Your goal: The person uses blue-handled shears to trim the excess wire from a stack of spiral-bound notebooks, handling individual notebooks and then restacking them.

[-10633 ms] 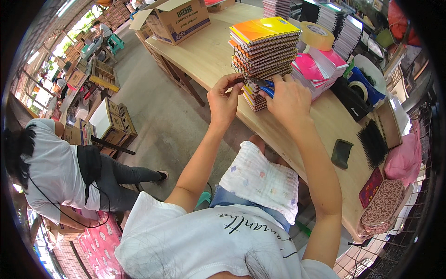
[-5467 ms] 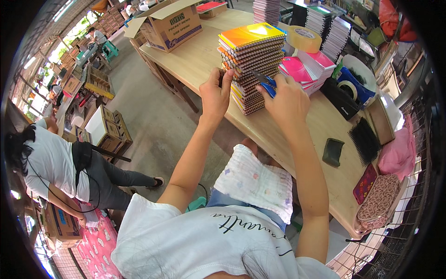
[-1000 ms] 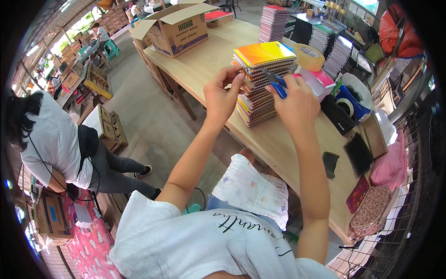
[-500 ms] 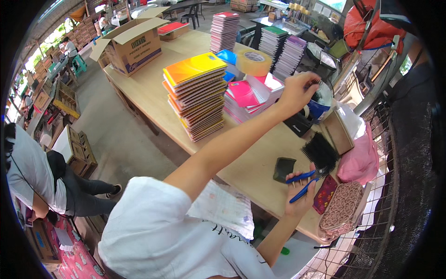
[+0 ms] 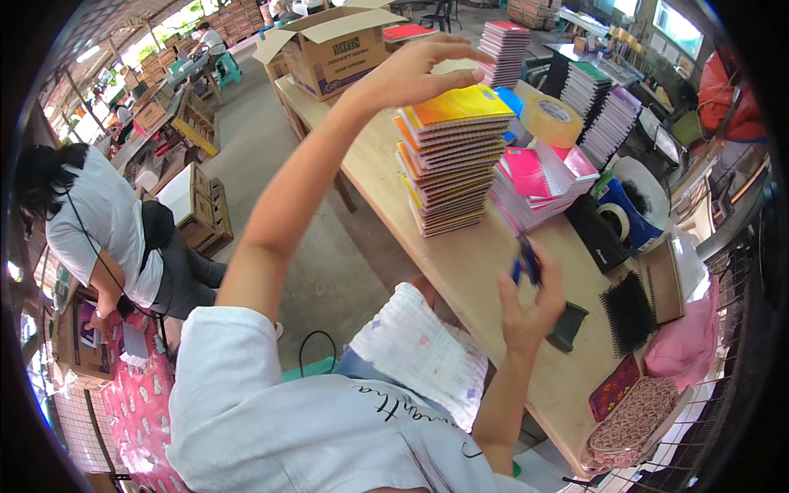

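Just above the tall stack of spiral notebooks [image 5: 454, 177], the person's left hand [image 5: 423, 76] reaches across the far corner of the top yellow cover, thumb and fingers spread wide with nothing visible between them; whether it touches the cover cannot be told. The stack stands upright on the bench [image 5: 486, 275], below the left hand and beyond the right hand [image 5: 530, 312], which is well apart from it on the nearer right side. That right hand holds blue-handled pliers [image 5: 530, 261], their tips blurred and angled up, near the front of the pink notebooks [image 5: 534, 185]. A wide roll of tape [image 5: 552, 121] sits at the far side of the pink notebooks, close to the right of the tall stack. Just beside the right hand lies a dark green curved piece [image 5: 567, 326], with a black bristly bundle [image 5: 626, 312] farther right.
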Demonstrator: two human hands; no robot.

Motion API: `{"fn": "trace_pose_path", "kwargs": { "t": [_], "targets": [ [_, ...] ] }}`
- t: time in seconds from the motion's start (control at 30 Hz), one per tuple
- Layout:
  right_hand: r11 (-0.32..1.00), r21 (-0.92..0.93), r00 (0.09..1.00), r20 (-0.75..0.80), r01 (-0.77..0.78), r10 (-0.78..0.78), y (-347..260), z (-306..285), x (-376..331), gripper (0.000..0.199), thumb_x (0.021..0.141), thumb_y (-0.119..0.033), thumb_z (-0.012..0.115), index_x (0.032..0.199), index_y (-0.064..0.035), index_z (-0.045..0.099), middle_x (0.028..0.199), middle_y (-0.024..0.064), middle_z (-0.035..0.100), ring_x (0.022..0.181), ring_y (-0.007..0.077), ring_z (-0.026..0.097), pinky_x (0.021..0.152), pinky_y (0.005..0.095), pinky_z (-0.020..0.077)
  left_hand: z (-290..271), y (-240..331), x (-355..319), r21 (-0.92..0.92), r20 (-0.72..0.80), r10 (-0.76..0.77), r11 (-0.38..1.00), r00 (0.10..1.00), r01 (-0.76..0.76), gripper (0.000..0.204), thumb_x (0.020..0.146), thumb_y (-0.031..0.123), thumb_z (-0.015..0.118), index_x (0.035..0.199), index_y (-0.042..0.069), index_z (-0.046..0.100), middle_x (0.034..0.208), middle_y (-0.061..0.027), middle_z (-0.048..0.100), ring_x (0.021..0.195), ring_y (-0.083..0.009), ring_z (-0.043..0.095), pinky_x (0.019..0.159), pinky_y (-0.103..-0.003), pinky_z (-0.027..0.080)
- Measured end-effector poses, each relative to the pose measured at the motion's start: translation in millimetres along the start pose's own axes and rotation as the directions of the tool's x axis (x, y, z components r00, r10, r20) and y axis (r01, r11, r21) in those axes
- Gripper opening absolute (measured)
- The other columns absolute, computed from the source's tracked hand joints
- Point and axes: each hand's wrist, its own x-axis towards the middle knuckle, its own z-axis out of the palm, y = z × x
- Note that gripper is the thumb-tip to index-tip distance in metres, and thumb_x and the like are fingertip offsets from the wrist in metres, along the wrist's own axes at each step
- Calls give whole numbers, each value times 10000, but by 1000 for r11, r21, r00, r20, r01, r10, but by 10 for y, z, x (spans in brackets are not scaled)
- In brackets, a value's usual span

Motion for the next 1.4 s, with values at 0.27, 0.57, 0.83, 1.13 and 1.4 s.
{"fn": "trace_pose_path", "kwargs": {
  "t": [0.27,0.57,0.83,1.13,1.4],
  "targets": [
    [962,-202,979,-44,185,-197,-68,842,513,448,750,-281,773,1065,-13,599,934,154,602,860,335,580,745,433,464,174,-163,37,28,619,-102,994,779,108,948,727,693,603,1499,239,292,1453,-263,346,1337,-408,357,1097,-441,305],
    [932,-268,963,-47,244,-266,-91,977,646,451,767,-295,751,1086,-13,599,952,152,598,893,335,576,773,434,460,154,-172,31,42,688,-137,988,713,148,836,832,591,541,1526,292,182,1495,-279,229,1367,-435,304,1122,-437,269],
    [985,-22,972,161,-169,170,-151,1000,730,359,808,-289,726,1012,-10,627,874,145,620,767,242,617,643,376,481,193,-167,15,65,677,-162,985,718,162,834,832,587,544,1525,303,178,1500,-299,199,1372,-446,289,1127,-440,256],
    [991,-127,997,-46,51,-58,-75,1133,537,370,800,-283,731,1011,-9,600,885,135,594,784,270,602,662,359,472,222,-230,-38,37,624,-117,992,773,120,905,756,636,559,1518,281,226,1415,-284,312,1309,-456,361,1056,-456,343],
    [972,88,969,137,-219,206,-149,1178,553,298,828,-265,697,951,-6,616,767,141,612,710,317,609,642,397,478,199,-195,-12,106,659,-166,986,734,128,850,800,542,578,1521,316,187,1482,-309,238,1317,-454,375,1068,-417,349]
  ]
}}
